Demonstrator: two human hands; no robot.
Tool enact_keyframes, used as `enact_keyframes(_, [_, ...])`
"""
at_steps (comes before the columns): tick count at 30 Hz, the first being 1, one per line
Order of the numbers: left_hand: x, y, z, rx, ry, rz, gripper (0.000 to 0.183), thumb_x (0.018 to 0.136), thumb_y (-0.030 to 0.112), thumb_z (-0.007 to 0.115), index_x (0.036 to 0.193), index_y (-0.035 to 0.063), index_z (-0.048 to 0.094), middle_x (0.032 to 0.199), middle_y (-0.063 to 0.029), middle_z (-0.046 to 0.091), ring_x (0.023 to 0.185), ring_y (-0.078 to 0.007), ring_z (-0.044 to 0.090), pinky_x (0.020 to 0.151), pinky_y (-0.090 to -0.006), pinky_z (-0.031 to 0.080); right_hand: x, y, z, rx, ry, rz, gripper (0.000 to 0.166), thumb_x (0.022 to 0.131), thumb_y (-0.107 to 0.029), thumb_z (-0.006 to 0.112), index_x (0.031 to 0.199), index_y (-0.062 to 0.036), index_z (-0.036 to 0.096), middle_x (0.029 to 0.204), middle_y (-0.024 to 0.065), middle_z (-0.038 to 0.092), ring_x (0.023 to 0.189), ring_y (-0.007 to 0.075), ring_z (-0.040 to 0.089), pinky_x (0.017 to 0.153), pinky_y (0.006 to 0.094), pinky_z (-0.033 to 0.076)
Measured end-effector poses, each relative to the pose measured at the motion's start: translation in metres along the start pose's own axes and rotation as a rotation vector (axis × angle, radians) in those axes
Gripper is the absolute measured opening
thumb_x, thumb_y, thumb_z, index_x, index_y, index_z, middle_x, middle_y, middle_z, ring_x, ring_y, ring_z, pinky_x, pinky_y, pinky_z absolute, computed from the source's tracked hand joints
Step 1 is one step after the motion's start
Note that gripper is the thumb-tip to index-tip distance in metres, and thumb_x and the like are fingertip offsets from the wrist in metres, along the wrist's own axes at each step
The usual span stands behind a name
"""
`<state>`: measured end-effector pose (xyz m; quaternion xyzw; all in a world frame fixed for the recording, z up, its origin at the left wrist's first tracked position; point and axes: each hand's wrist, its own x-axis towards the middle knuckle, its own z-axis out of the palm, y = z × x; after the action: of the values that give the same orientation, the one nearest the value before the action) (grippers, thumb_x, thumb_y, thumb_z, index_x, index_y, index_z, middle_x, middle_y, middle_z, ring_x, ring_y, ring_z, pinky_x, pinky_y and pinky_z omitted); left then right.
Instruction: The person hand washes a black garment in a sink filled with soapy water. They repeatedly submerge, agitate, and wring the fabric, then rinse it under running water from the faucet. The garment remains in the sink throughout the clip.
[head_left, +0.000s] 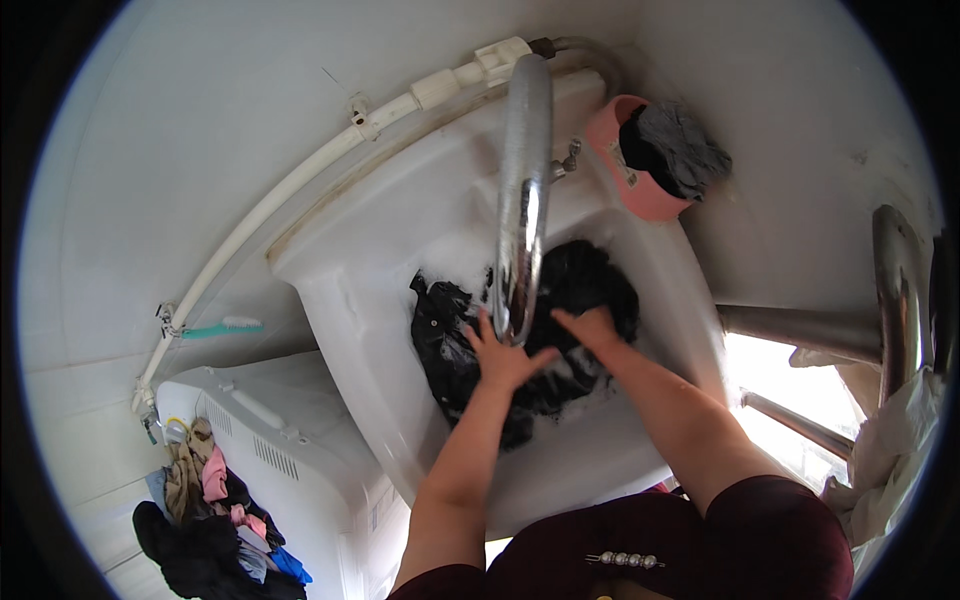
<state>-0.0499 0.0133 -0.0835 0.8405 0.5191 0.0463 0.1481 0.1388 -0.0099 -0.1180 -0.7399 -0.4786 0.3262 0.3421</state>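
Observation:
A wet black garment (439, 322) with foam on it lies spread in the basin of a white ceramic sink (360, 360). My left hand (504, 361) is over the middle of the cloth, its fingers apart and nothing in its grasp. Toward the basin's right side my right hand (592, 328) rests on or in the bunched dark fabric; its fingers are partly hidden there, so its grip is unclear. A curved chrome faucet spout (523, 187) reaches down between my hands and covers part of the garment. White suds (457, 255) gather behind the cloth.
A pink container (649, 195) with grey and black cloth stands on the sink's back right corner. A white pipe (270, 195) runs along the wall, with a teal brush (221, 328) beside it. Clothes (202, 540) lie on a white appliance (300, 420) at left. Metal pipes (802, 330) are at right.

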Motion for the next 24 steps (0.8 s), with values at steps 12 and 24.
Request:
enact_keyframes(12, [0.015, -0.024, 0.056, -0.598, -0.148, -0.348, 0.073, 0.064, 0.034, 0.077, 0.126, 0.0073, 0.050, 0.131, -0.0194, 0.045, 0.123, -0.0334, 0.042, 0.100, -0.0386, 0.035, 0.004, -0.080, -0.022, 1.234, -0.428, 0.870, 0.034, 0.082, -0.018, 0.060, 0.113, -0.0032, 0.058, 0.106, 0.0100, 0.063, 0.098, 0.0259, 0.060, 0.086, 0.0393, 0.048])
enact_keyframes(24, [-0.029, 0.130, -0.063, -0.632, 0.125, 0.265, 0.042, 0.067, 0.019, 0.067, 0.108, 0.0124, 0.061, 0.113, -0.0187, 0.056, 0.102, -0.0396, 0.051, 0.091, -0.0452, 0.039, -0.039, 0.015, -0.007, 1.624, -0.473, 0.441, 0.033, 0.084, -0.035, 0.056, 0.106, -0.0095, 0.059, 0.098, 0.0086, 0.063, 0.090, 0.0213, 0.059, 0.084, 0.0347, 0.047])
